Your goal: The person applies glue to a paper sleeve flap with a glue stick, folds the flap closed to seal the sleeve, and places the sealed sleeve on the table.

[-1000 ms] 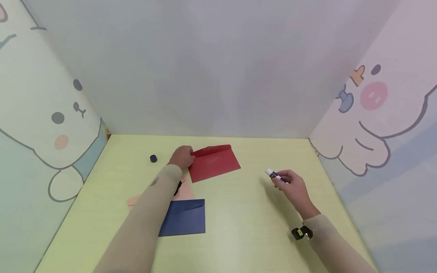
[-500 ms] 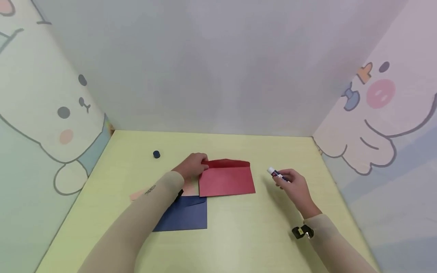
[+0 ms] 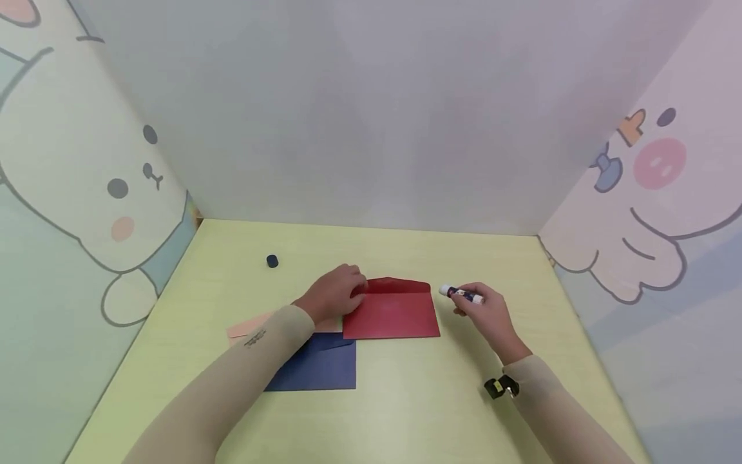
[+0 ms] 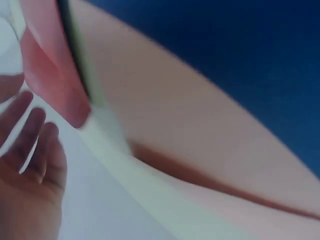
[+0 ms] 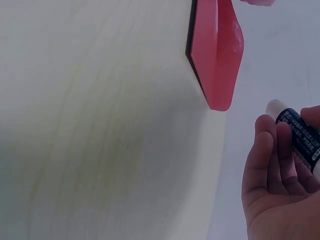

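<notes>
A red envelope (image 3: pixel 394 316) lies on the table with its flap raised along the far side. My left hand (image 3: pixel 339 293) is over its left end, fingers loosely bent; in the left wrist view the fingers (image 4: pixel 37 135) are spread beside the red paper, with no clear pinch on it. My right hand (image 3: pixel 487 316) holds a glue stick (image 3: pixel 464 295) between thumb and fingers, just right of the envelope. Its white tip points left, towards the flap. In the right wrist view the glue stick (image 5: pixel 300 137) shows a dark printed label.
A navy envelope (image 3: pixel 324 370) lies nearer me, partly under my left forearm. Beneath it is a pale pink envelope (image 3: pixel 255 323), mostly covered. A small dark cap (image 3: pixel 272 261) stands at the back left. Walls (image 3: pixel 371 129) enclose the yellow table (image 3: pixel 417 412) at the back and sides.
The red envelope has been drawn nearer and rightwards by my left hand, and has straightened. My left fingers have loosened from its edge. The glue stick has moved slightly left and turned flatter.
</notes>
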Demonstrator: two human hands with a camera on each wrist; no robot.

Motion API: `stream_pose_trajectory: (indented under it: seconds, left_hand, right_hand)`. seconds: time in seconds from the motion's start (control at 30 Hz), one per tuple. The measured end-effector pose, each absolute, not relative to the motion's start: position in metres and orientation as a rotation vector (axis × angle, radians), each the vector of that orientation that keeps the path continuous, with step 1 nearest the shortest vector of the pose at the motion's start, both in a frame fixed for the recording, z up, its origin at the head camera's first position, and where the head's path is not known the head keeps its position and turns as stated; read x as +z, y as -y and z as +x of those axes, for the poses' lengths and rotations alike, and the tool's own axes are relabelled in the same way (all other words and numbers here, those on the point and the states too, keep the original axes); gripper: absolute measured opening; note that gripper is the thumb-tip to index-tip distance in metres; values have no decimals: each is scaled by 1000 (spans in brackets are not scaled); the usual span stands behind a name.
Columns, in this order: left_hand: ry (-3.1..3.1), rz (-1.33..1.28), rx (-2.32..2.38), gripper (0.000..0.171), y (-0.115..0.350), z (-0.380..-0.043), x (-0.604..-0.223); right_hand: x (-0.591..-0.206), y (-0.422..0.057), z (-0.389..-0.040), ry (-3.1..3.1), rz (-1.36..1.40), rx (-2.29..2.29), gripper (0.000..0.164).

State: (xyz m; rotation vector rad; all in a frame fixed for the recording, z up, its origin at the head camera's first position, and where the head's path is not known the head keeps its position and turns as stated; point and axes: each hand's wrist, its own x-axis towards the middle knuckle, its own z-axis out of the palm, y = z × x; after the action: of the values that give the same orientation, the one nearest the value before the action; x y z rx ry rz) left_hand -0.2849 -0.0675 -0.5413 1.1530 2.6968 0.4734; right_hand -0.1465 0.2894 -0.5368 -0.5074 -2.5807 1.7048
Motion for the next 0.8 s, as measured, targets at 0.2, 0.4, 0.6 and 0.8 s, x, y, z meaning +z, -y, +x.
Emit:
stream_pose_trajectory:
  seconds: [0.2,0.4,0.6,0.8]
  left_hand:
    - [-2594,1396,192,32,66,-260,-537]
    - [-2589,1380,107,41,66,-249,-545]
    - [-2585,1379,121,42,64,-248,-542]
    - [-2590,1360,142,39,67,-248,-538]
  right_hand:
    - [-534,-256,-172,2687,-371,1576,40]
    - [-539,-207,-194,2845,-178,1398,26]
    - [-549,-180,-207,2977,-4,1238,21]
    - [-554,-168,-213,3044,87,1080,19]
